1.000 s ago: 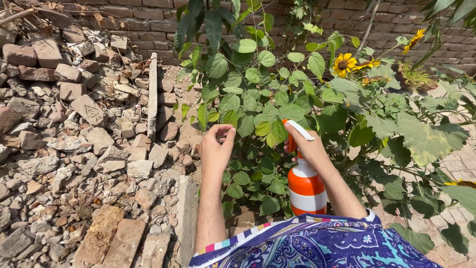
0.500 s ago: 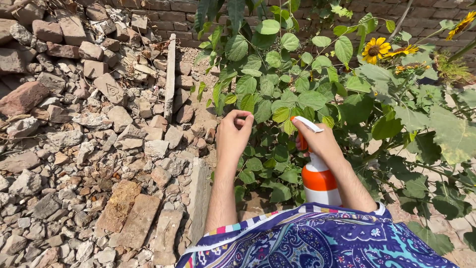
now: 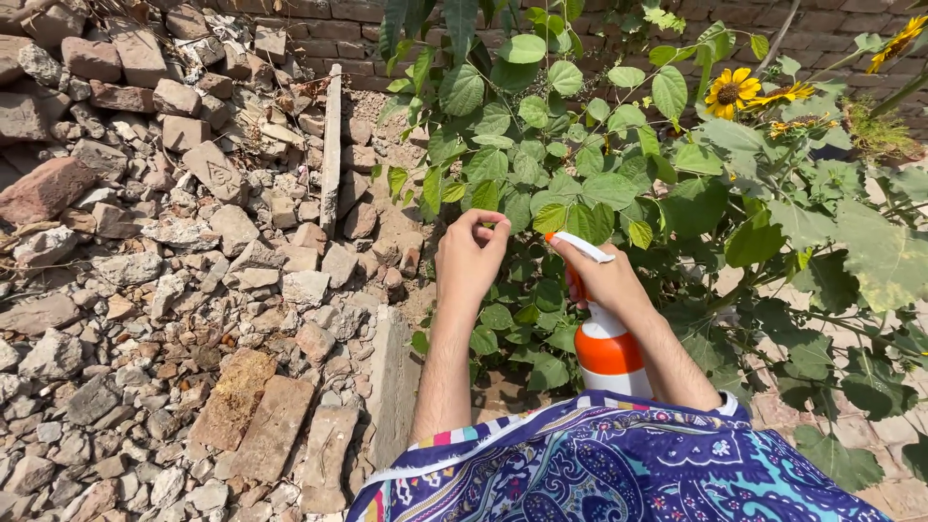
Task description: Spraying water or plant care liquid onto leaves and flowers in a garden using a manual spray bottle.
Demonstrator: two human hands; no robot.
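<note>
1. Spray bottle [image 3: 606,350]: orange body with a white band, white nozzle and orange tip at the top. Held upright in the right hand [image 3: 604,275], low in front of the leafy plant [image 3: 570,184], nozzle pointing left toward the foliage.
2. Right hand: fingers wrapped closed around the bottle's neck and trigger; whether the trigger is pressed cannot be told.
3. Left hand [image 3: 471,256]: raised just left of the bottle's nozzle, fingertips curled together at the top, pinching at the edge of a green leaf [image 3: 486,196]; the grip itself is partly hidden behind the fingers.
4. Leafy plant: broad green leaves filling the centre and right, some yellowed, standing directly beyond both hands.
5. Sunflower [image 3: 732,94]: yellow petals, dark centre, upper right among the leaves; a second bloom [image 3: 899,43] at the far right edge.
6. Brick rubble [image 3: 174,242]: broken bricks and stones heaped over the ground on the left.
7. Brick wall [image 3: 319,12]: along the top, behind plant and rubble.
8. Patterned garment [image 3: 619,464]: blue and purple print with a striped hem, bottom centre, below both forearms.
</note>
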